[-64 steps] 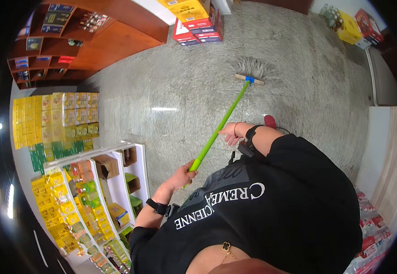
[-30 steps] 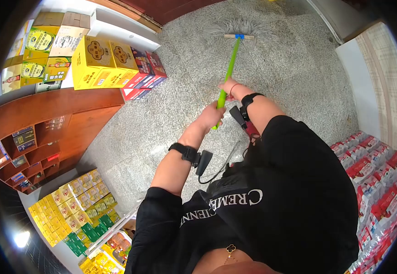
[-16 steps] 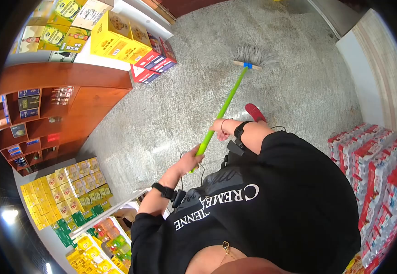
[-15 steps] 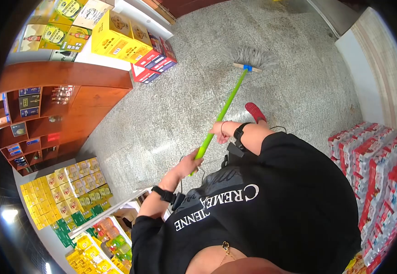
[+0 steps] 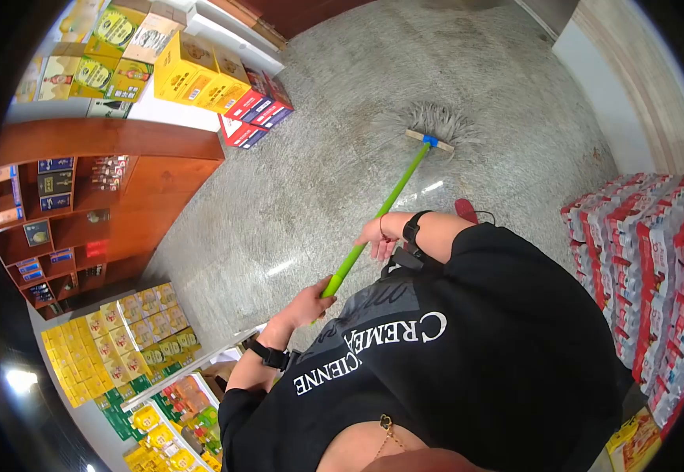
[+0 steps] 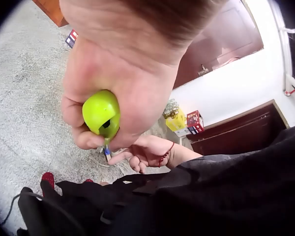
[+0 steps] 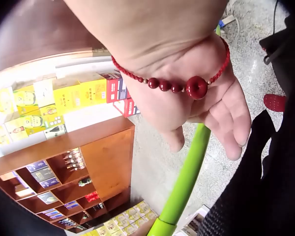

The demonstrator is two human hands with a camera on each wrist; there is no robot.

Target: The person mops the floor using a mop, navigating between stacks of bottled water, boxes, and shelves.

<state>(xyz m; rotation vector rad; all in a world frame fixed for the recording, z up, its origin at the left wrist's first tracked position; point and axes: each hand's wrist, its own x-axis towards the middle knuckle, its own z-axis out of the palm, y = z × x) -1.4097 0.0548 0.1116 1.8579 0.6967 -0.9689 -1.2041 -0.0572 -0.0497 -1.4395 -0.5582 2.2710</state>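
Note:
A mop (image 5: 402,186) with a bright green handle, a blue joint and a wooden bar lies slanting across the head view. Its grey strings (image 5: 441,119) fan out on the floor ahead. My left hand (image 5: 306,305) grips the handle close to its top end; in the left wrist view the handle's round green end (image 6: 101,112) pokes out of that fist. Farther down, my right hand (image 5: 377,236) holds the handle between thumb and forefinger, its other fingers loosely bent, as the right wrist view shows. The forefinger is hidden there.
Yellow and red cartons (image 5: 200,77) stand by a brown wooden shelf unit (image 5: 173,161) at left. Shrink-wrapped packs (image 5: 633,252) are piled at right. Yellow boxes (image 5: 114,338) are stacked lower left. A red shoe (image 5: 465,210) shows beside my right arm on the grey floor (image 5: 310,165).
The mop went out ahead with both arms stretched, then came back toward my body. Over the last half second its head slid a little closer, and both hands drew back slightly.

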